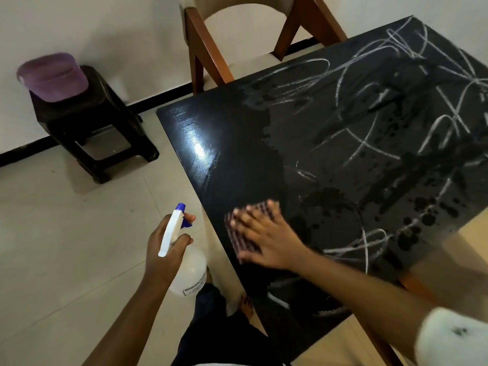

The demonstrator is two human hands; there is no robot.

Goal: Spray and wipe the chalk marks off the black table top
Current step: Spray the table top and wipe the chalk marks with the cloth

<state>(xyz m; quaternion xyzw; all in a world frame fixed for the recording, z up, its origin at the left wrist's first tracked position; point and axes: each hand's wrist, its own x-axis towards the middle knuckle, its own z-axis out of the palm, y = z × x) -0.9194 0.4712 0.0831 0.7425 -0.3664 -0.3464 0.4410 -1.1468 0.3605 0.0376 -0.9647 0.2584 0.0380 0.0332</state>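
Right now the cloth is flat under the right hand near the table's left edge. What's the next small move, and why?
Probably sweep the right hand and its cloth rightward over the wet droplets and the chalk marks beside them. The strip of table top by the left edge already looks clean, and the left hand holds the spray bottle off the table.

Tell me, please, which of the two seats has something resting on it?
The dark stool by the wall: a purple cap lies on it. The wooden chair holds nothing visible.

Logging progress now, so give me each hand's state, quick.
Left hand: closed around the spray bottle, held off the table over the floor.
Right hand: open, flat, pressing the cloth on the black table top.
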